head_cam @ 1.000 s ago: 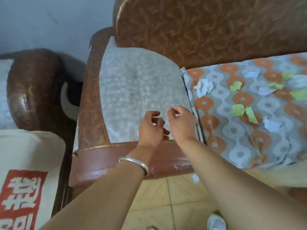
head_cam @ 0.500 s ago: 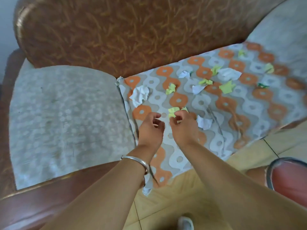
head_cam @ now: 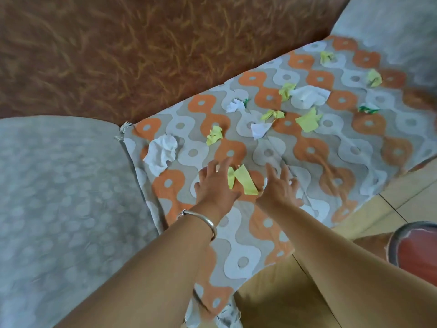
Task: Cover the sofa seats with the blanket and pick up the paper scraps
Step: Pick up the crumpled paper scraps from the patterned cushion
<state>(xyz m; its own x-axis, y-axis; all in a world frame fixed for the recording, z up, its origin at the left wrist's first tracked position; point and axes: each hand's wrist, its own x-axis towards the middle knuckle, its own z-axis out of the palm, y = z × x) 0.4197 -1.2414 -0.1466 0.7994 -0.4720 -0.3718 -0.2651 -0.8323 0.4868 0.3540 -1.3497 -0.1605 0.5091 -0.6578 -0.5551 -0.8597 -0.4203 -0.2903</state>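
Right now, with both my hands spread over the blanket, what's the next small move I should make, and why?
Probably pinch up the yellow scrap with the right hand. It lies on the blanket between that hand and the left hand, nearest of all the pieces, and both hands are open and hold nothing. The white crumpled scrap and the rest sit farther off.
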